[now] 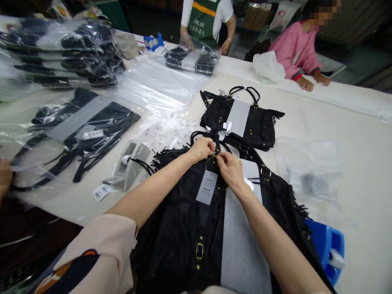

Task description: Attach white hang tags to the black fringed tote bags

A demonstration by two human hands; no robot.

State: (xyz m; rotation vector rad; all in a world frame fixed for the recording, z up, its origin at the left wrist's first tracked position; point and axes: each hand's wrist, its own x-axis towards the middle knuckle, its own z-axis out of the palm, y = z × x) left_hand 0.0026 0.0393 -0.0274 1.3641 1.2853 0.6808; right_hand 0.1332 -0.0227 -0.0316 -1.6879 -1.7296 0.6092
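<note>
A large black handbag point(180, 228) with fringed sides and brass buckles lies before me, a grey band point(245, 245) running down its front. A grey hang tag point(207, 188) hangs by a thin looped string close to the brass ring at the handle's base. There, my left hand point(202, 149) and my right hand point(231, 168) are pinched close together on the tag's string; the fingertips hide its ends. White paper point(225, 131) wraps the handles above my fingers.
Beyond is a smaller black handbag point(260, 126). Bagged handbags point(76, 53) are stacked at left, near clear plastic bags point(159, 83) and white tags point(168, 128). Grey point(131, 163) and blue point(326, 245) dispensers flank me. Two people point(208, 20) work across the table; another hand point(4, 177) shows at left.
</note>
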